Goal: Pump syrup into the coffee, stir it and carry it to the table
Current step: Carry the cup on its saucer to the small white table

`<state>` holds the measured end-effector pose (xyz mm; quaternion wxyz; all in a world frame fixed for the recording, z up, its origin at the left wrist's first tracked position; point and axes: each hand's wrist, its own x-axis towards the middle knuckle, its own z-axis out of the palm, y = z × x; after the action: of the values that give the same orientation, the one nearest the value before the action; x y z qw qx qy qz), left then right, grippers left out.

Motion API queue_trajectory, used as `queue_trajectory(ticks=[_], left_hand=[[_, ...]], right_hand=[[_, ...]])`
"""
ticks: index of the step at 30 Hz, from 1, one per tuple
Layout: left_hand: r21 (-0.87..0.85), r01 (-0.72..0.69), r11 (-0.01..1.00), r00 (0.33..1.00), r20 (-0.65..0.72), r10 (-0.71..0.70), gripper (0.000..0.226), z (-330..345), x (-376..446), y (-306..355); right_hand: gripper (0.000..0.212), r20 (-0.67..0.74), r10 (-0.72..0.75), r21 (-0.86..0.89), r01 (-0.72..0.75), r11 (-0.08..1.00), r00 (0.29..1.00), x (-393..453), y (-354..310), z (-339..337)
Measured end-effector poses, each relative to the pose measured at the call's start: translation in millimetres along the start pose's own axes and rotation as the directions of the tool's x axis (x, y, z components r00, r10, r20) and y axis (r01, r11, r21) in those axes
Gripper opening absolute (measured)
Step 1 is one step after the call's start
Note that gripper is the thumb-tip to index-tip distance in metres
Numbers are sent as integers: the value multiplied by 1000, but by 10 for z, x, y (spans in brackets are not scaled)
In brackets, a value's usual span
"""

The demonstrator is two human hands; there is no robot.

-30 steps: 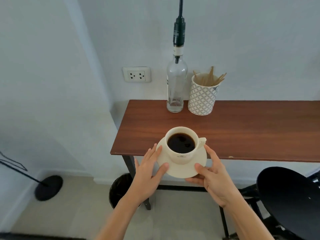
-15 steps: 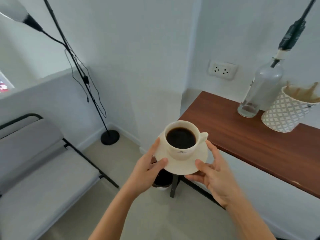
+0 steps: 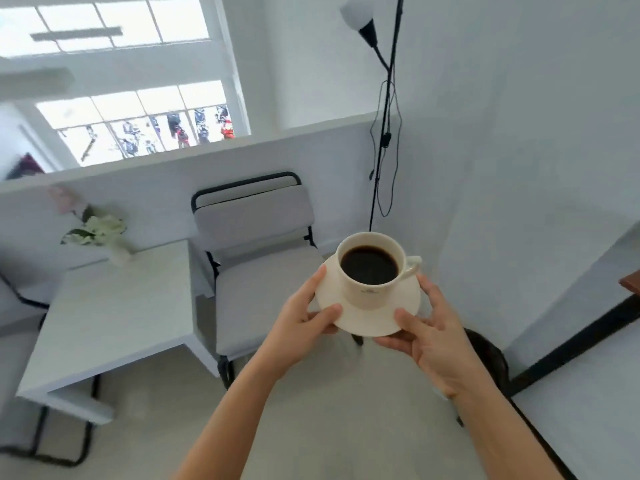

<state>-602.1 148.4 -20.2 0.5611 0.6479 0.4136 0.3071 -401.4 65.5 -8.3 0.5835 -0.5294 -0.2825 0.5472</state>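
Note:
A cream cup full of black coffee stands upright on a cream saucer, its handle pointing right. The saucer is carried in the air over the floor. My left hand grips the saucer's left rim, thumb on top. My right hand grips the right rim the same way, fingers underneath. A white table stands to the left, lower in view. The syrup bottle and stirrers are out of view.
A grey padded chair stands right of the white table, behind the cup. A vase of flowers sits at the table's far corner. A black floor lamp rises in the corner. The wooden counter's edge shows at far right.
I have turned left, away from the wooden counter; the bottle and stirrer cup have left the view. The white table and chair have come into view. Both hands still hold the saucer.

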Motion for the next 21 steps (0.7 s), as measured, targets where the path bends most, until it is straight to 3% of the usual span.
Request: queue_trajectory(ticks=[9,16,21], left_hand=[[-49,40,998,968,-245,-51,71,-1871,-571,-437],[-155,57,986,895,-431,-119,62,-2951,-775,-769],[-184,118,976,826,-527,-199,76,-3707,-691,-1058]], right_hand=[[65,212,80,-62,-68,996,974,435,573,1927],[69,380,190,-151,-142,978,905,949,905,3138],[68,465,248,-189,-178,966,850,1441,1165,3953]])
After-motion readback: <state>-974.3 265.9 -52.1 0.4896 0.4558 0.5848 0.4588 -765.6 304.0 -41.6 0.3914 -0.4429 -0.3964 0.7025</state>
